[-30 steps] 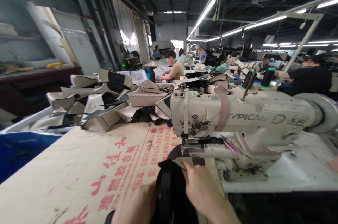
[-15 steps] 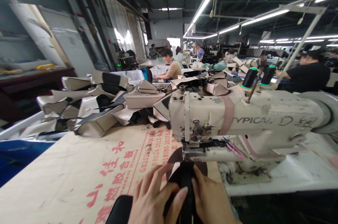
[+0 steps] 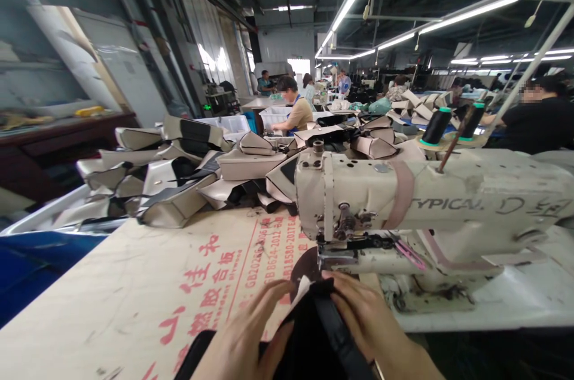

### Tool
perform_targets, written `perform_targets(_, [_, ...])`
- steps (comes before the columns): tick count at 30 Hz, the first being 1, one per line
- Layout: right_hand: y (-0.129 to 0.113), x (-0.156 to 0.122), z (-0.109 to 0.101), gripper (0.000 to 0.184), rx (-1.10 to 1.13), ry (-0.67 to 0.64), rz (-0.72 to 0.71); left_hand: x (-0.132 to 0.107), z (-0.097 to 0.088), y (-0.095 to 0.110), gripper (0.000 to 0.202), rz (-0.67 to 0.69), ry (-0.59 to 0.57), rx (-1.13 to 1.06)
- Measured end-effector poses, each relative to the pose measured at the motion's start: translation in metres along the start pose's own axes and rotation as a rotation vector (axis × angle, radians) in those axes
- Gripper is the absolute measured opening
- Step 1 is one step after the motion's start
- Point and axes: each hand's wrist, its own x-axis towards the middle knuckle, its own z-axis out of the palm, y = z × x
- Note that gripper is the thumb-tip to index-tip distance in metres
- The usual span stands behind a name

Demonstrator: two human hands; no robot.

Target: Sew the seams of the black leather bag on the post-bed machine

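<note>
At the plywood's near side, a black piece between two hands

Low in the view, just short of the sewing machine [image 3: 430,189], the black piece [image 3: 309,332] stands tilted, its pale edge showing on the left. The right hand [image 3: 374,311] has its fingers curled over the upper right corner, gripping it. The left hand [image 3: 244,326] lies along the other side, thumb low over the black, fingers reaching up by the pale edge; whether they pinch it, I cannot tell.

Ahead, room is tight: the machine's lower arm [image 3: 341,257] lies just beyond the piece's tip, above a dark disc [image 3: 305,266] on the plywood board [image 3: 112,290]. To the right of the right hand, the machine's base closes things in, with pink snips [image 3: 410,253] resting above it. The widest room is leftward, over the board's red-printed face, out to its slanting left edge beside a blue surface [image 3: 40,272]. A heap of beige-and-black pieces [image 3: 179,204] bounds the far edge, touching the board there.
</note>
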Motion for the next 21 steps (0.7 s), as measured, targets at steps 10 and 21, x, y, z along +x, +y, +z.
perform_targets(10, [-0.013,0.010,0.011,0.030,0.136,-0.005,0.088,0.031,0.008,-0.004,0.026,-0.003,-0.088,-0.279])
perform_targets(21, [-0.003,-0.001,0.015,0.027,0.246,0.021,0.172,0.023,0.027,0.004,0.023,0.223,0.092,-0.144])
